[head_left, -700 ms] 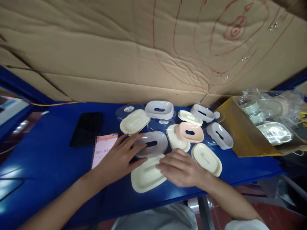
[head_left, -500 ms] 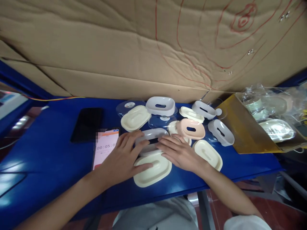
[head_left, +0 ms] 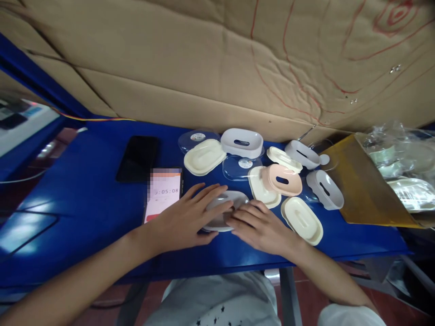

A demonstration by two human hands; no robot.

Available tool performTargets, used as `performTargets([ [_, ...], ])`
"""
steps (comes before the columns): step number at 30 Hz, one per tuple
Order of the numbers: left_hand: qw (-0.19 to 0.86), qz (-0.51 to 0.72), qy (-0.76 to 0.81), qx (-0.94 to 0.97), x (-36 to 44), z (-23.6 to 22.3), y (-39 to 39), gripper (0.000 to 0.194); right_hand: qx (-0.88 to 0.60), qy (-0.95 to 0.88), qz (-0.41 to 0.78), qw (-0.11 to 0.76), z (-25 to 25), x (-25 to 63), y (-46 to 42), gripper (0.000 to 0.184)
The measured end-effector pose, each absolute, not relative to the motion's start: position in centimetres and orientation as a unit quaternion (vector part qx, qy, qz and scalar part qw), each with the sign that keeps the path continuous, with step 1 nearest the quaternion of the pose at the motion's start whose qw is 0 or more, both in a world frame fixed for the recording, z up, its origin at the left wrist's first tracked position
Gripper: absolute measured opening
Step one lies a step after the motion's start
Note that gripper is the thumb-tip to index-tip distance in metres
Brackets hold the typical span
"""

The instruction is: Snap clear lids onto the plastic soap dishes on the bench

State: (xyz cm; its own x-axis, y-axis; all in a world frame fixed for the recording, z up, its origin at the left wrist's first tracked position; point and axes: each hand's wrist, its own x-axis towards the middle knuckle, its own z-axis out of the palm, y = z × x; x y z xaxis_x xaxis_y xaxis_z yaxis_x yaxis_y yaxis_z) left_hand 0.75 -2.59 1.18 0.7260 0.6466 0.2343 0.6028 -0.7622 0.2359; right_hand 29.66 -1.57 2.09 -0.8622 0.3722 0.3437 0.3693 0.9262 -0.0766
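On the blue table (head_left: 84,190), the grey dish (head_left: 217,222) lay beneath the open left hand (head_left: 185,217) and curled right hand (head_left: 263,228), whose grip I couldn't tell. Light, even pressure from both sides seemed wisest.

The grey soap dish (head_left: 222,222) is a glossy, shallow oval with rounded ends and a raised rim. It lies flat, open side up, just off the centre of the view toward six o'clock, its long axis running roughly nine to three o'clock. Its rim shows at twelve and six; much of its middle is hidden
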Motion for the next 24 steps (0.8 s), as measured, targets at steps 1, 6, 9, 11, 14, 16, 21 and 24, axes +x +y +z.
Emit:
performTargets([
  [1, 0.08, 0.147, 0.339, 0.926, 0.7, 1.1, -2.6, 0.07, -0.188, -0.968, -0.011, 0.168, 1.9, 29.6, -1.6, 0.026],
  [6, 0.105, 0.146, 0.345, 0.921, 0.6, 0.6, -2.5, 0.072, -0.16, -0.973, -0.077, 0.146, 2.2, 29.4, -1.9, 0.03],
  [9, 0.107, 0.145, 0.355, 0.917, 0.7, 0.7, -2.5, 0.07, -0.149, -0.973, -0.09, 0.153, 2.6, 29.2, -2.1, 0.031],
  [11, 0.096, 0.138, 0.359, 0.918, 0.8, 0.9, -2.5, 0.071, -0.142, -0.972, -0.102, 0.155, 2.6, 29.2, -2.3, 0.031],
  [14, 0.079, 0.138, 0.36, 0.919, 1.1, 1.2, -2.7, 0.079, -0.14, -0.972, -0.112, 0.155, 2.4, 29.2, -2.3, 0.029],
  [16, 0.082, 0.144, 0.363, 0.917, 1.2, 1.2, -2.8, 0.086, -0.149, -0.973, -0.073, 0.162, 2.2, 29.3, -2.1, 0.026],
  [21, 0.1, 0.157, 0.367, 0.912, 1.6, 0.7, -3.0, 0.083, -0.21, -0.947, 0.1, 0.223, 2.0, 30.2, 0.2, 0.031],
  [24, 0.083, 0.141, 0.369, 0.915, 1.9, 0.7, -3.2, 0.074, -0.322, -0.918, 0.059, 0.225, 1.7, 30.5, 2.6, 0.046],
])
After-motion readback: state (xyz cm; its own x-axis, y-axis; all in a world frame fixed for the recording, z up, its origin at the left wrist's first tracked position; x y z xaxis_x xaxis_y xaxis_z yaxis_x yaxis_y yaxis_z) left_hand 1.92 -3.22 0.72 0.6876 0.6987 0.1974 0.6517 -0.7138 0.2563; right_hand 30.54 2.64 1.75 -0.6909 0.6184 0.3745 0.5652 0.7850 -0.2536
